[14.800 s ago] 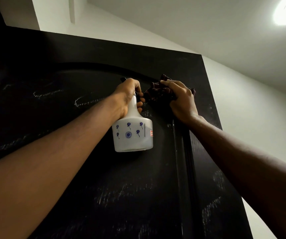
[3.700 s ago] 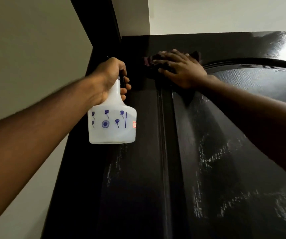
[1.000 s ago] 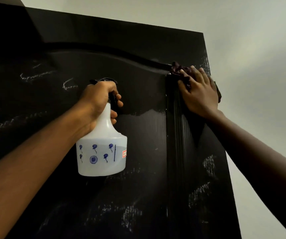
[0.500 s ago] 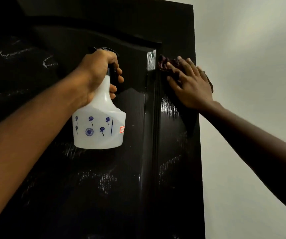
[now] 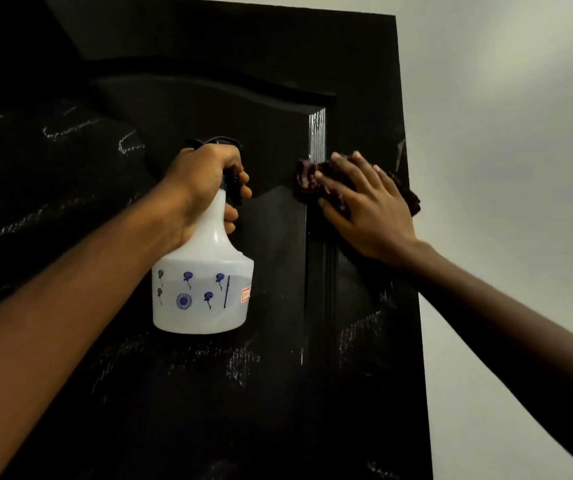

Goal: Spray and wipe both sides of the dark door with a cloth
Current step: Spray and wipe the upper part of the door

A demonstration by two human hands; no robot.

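Observation:
The dark door [image 5: 271, 393] fills most of the head view, glossy black with a raised curved panel and pale streaks of spray. My left hand [image 5: 205, 183] grips the neck and trigger of a white spray bottle [image 5: 203, 289] with blue flower prints, held upright in front of the door. My right hand [image 5: 368, 206] lies flat with spread fingers on a dark maroon cloth [image 5: 307, 176], pressing it against the door's right stile below the top corner. Most of the cloth is hidden under the hand.
A plain pale wall [image 5: 506, 168] stands to the right of the door's free edge [image 5: 416, 306]. The door's top edge runs across the upper part of the view. At the far left the surface is very dark.
My right hand has slid the cloth down the right stile, away from the top corner. The left hand with the bottle has stayed beside it. Over the earlier frames the wiping went along the door's top.

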